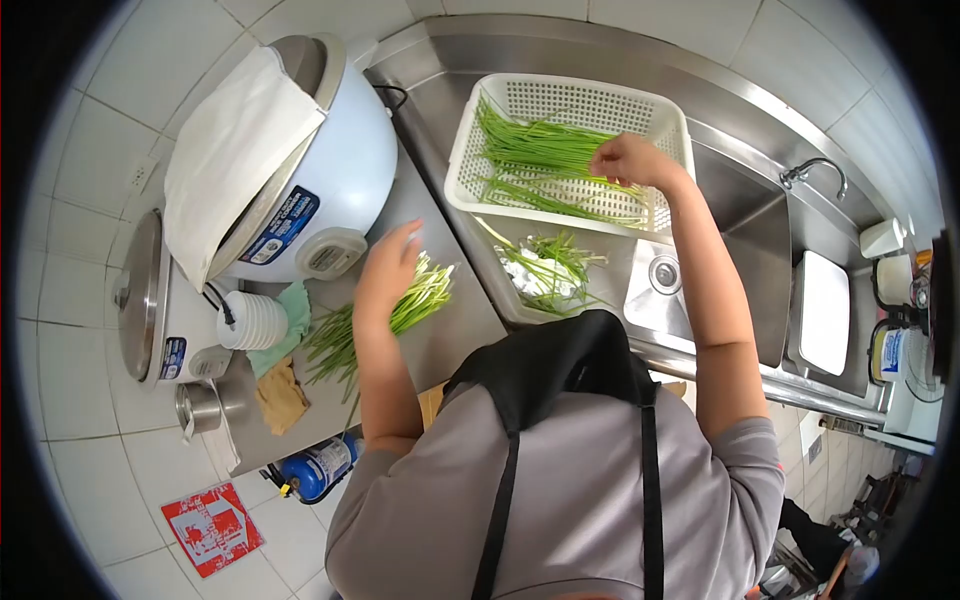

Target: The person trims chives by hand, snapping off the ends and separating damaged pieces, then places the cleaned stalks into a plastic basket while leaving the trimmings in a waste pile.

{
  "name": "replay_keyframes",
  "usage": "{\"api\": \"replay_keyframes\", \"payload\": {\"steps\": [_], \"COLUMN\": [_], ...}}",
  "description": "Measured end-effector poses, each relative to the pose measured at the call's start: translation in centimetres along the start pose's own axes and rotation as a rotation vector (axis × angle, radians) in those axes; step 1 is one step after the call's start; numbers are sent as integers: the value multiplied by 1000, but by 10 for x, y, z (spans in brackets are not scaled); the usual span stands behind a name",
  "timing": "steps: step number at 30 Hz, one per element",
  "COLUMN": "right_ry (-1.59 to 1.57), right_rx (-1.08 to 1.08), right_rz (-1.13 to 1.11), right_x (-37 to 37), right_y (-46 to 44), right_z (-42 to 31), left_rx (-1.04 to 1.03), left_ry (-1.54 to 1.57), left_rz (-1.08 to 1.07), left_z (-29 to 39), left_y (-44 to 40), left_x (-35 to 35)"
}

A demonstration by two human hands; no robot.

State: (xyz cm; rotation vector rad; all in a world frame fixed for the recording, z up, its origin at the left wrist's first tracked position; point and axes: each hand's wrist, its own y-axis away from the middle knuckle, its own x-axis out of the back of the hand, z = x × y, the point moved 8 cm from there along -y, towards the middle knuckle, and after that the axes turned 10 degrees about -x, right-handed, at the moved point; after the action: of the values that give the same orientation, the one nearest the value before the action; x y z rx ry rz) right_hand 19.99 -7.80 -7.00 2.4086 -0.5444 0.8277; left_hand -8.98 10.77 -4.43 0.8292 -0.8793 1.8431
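Observation:
Beside and partly over a bundle of green stalks with pale ends [425, 290] on the steel counter is my left hand [390, 268], its fingers apart and holding nothing visible. My right hand [630, 162] hovers over the white perforated basket [565, 95], fingers curled together above the long green stalks [540, 145] lying inside. What these fingers hold, if anything, is too small to make out. Below the basket, loose green trimmings [550, 275] lie on white scraps.
Two large cookers stand at the left, the nearer covered by a white cloth [235, 150]. A steel sink [740, 240] with a curved tap [820, 170] is on the right. Stacked white cups [250, 320], a brown cloth [281, 396] and a white tray [824, 312] are also there.

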Motion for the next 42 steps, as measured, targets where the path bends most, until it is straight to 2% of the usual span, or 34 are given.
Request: {"api": "replay_keyframes", "payload": {"steps": [2, 5, 7, 9, 10, 11, 13, 15, 17, 19, 22, 25, 29, 32, 35, 38, 41, 42], "right_ry": [70, 130, 155, 132, 178, 224, 69, -334, -547, -739, -746, -802, -790, -415, -360, -527, -561, -621], "right_rx": [143, 288, 367, 429, 548, 663, 709, 572, 498, 421, 395, 409, 560, 619, 677, 681, 686, 679], "right_rz": [144, 222, 246, 262, 554, 849, 1163, 1174, 824, 466, 374, 352, 542, 801, 950, 894, 888, 823], "right_x": [21, 25, 22, 23, 44, 61, 82, 102, 82, 49, 22, 18, 33, 46, 55, 61, 63, 62], "right_y": [23, 48, 68, 87, 105, 127, 154, 157, 125, 92, 82, 76, 84, 113, 128, 121, 117, 110], "right_z": [-30, -64, -90, -110, -123, -134, -125, -92, -81, -76, -89, -96, -114, -143, -159, -161, -163, -160], "left_rx": [-234, -360, -544, -550, -553, -489, -350, -384, -321, -320, -309, -297, -289, -271, -267, -266, -300, -329], "left_ry": [177, 365, 205, 114, 68, 243, 589, 856, 1153, 1255, 1373, 1419, 1448, 1497, 1530, 1532, 1522, 1336], "left_rz": [57, 157, 261, 212, 188, 161, 97, 165, 140, 141, 138, 129, 124, 94, 80, 118, 194, 279], "left_z": [54, 120, 154, 163, 167, 162, 154, 154, 153, 158, 163, 163, 162, 166, 170, 175, 178, 175], "left_y": [-29, -58, -76, -97, -105, -114, -131, -142, -148, -151, -153, -151, -151, -151, -151, -149, -147, -146], "left_x": [-10, -24, -26, -39, -42, -41, -31, -4, 13, 27, 35, 33, 29, 23, 19, 16, 13, 15]}}
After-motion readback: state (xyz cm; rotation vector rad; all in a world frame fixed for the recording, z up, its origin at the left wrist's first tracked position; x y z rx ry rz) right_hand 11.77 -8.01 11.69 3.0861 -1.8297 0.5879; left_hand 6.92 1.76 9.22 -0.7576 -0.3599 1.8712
